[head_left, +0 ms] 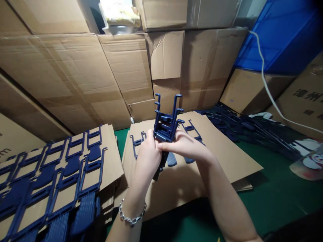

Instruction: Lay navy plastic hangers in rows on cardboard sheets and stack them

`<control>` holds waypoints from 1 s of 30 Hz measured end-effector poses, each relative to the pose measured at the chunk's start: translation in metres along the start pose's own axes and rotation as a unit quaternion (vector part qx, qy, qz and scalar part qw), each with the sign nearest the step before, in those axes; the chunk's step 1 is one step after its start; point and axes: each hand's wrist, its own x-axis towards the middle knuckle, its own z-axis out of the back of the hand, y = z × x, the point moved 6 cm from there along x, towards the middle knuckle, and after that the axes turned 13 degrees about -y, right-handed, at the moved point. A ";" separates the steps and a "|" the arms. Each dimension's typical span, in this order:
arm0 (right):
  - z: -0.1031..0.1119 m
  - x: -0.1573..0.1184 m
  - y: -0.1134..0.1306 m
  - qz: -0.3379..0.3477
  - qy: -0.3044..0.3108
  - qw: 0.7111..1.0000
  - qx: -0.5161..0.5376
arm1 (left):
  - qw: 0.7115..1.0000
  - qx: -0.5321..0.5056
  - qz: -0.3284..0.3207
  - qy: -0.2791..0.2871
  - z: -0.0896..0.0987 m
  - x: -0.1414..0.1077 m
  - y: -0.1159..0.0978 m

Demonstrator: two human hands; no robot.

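Note:
A small stack of dark blue plastic frames (165,126) with hooked prongs stands upright between my two hands, over the middle cardboard sheet (181,188). My left hand (148,151), a chain bracelet on its wrist, is closed around the stack's lower left side. From the right, my right hand (188,144) grips the same stack, its thumb across the lower front. The lower ends of the frames are partly hidden by my fingers. Just behind my hands, similar blue frames lie flat on the sheet, one with a ribbed paddle (172,159).
At left, rows of blue frames (93,164) cover a cardboard stack (113,168). A heap of dark parts (227,122) lies on the green table (272,201) at right, near a plastic container (309,166). Cardboard boxes (121,67), a blue crate (285,37) and a white cable (264,80) stand behind.

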 end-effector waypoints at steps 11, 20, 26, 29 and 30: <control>0.012 0.005 -0.021 -0.062 0.028 0.989 0.129 | 0.981 -0.184 0.006 -0.061 0.005 0.008 0.005; 0.017 0.007 -0.025 -0.105 0.001 0.968 0.229 | 0.990 -0.140 0.004 -0.029 0.004 0.014 0.012; 0.083 0.004 -0.050 -0.141 -0.187 0.961 0.146 | 0.999 -0.024 0.010 -0.040 0.008 0.014 0.017; 0.121 -0.010 -0.059 -0.166 -0.234 0.953 0.101 | 0.999 -0.024 0.009 -0.028 0.007 0.014 0.017; 0.131 -0.015 -0.061 -0.172 -0.244 0.949 0.099 | 1.000 -0.020 0.008 -0.022 0.007 0.013 0.017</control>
